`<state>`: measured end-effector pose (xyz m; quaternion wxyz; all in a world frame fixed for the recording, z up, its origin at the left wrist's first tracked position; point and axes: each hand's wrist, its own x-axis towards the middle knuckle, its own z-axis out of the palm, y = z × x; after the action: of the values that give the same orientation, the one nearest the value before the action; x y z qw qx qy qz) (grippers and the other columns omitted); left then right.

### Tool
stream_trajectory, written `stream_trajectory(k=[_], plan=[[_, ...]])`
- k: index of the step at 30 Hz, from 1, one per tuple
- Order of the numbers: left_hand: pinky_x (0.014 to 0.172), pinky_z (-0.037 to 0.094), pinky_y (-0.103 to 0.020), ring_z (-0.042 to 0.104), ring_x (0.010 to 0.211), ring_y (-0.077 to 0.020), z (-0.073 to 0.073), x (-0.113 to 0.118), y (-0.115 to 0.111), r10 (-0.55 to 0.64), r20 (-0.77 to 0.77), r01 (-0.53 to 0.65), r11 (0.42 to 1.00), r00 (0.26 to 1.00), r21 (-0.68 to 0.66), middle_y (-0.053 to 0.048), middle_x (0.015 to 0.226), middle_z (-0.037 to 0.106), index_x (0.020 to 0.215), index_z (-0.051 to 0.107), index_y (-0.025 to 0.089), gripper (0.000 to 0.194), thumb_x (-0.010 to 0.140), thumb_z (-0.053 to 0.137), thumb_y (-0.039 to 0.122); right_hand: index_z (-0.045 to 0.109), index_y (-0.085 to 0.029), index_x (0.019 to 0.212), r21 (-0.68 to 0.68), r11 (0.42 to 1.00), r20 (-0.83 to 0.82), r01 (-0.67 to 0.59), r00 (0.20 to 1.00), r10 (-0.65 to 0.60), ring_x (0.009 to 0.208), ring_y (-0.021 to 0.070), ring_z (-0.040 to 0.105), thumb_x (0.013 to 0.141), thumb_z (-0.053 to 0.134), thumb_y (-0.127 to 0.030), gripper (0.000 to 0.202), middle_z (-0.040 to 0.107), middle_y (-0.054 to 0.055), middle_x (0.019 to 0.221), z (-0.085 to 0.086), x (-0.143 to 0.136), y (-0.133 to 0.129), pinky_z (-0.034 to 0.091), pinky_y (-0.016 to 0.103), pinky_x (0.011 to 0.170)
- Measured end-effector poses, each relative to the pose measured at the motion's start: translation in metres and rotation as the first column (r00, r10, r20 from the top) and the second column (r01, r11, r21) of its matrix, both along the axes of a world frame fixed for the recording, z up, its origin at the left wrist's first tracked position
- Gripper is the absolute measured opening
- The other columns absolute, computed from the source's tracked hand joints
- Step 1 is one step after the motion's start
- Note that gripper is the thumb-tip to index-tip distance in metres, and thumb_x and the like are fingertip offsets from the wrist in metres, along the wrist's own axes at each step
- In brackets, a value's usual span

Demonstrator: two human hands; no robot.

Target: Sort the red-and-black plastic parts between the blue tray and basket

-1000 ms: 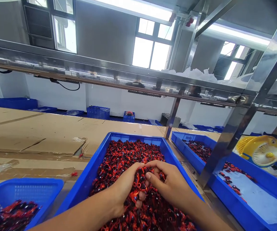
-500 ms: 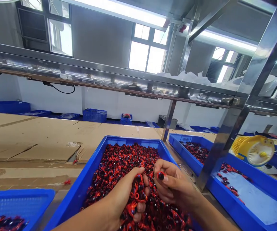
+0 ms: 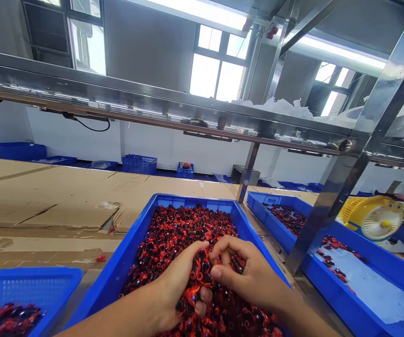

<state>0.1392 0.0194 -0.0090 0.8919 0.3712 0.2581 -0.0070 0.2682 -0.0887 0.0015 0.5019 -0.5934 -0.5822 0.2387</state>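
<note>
Low in the centre of the frame, the cupped left hand (image 3: pixel 177 283) held a clump of small, glossy red-and-black pieces with ringed ends (image 3: pixel 198 276), its fingers curled beneath them. The clump sat above a deep, rectangular blue plastic tray (image 3: pixel 124 255) filled with similar pieces. Two red rings in it opened towards the viewer; the other pieces' long axes lay jumbled, in no common direction. The right hand (image 3: pixel 249 276) was just beside the clump, thumb and forefinger bent narrowly towards it; whether they gripped a piece could not be told. The tray's long axis ran from the bottom edge towards mid-frame, on a cardboard-covered bench (image 3: pixel 64 192). A pale marking (image 3: pixel 274 199) on the blue tray at right (image 3: pixel 342 304) was too small to read.
</note>
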Motion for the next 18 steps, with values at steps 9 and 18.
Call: stream_trajectory(k=[9, 18], plan=[[0.031, 0.025, -0.014, 0.044, 0.036, -0.0052, 0.0003, 0.0010, 0.0017, 0.051, -0.008, -0.052, 0.996, 0.999, -0.068, 0.004, 0.055, 0.048, 0.073, 0.058, 0.015, 0.037, 0.081, 0.056, 0.051, 0.067, -0.023, 0.098, 0.061, 0.988, 0.378, 0.142, 0.913, -0.155, 0.053, 0.0102, 0.049, 0.081, 0.068, -0.027, 0.018, 0.051, -0.008, 0.056, 0.0039, -0.0095, -0.0021, 0.035, 0.022, 0.055], [0.032, 0.029, -0.014, 0.044, 0.039, -0.0057, -0.0018, 0.0042, -0.0023, 0.141, -0.037, -0.138, 0.988, 0.989, 0.076, 0.004, 0.057, 0.048, 0.074, 0.058, 0.016, 0.044, 0.076, 0.060, 0.059, 0.070, -0.025, 0.095, -0.014, 0.968, 0.393, 0.252, 0.891, -0.227, 0.051, 0.0112, 0.048, 0.081, 0.067, -0.036, 0.018, 0.052, -0.007, 0.054, 0.0008, -0.0087, 0.0015, 0.032, 0.024, 0.053]])
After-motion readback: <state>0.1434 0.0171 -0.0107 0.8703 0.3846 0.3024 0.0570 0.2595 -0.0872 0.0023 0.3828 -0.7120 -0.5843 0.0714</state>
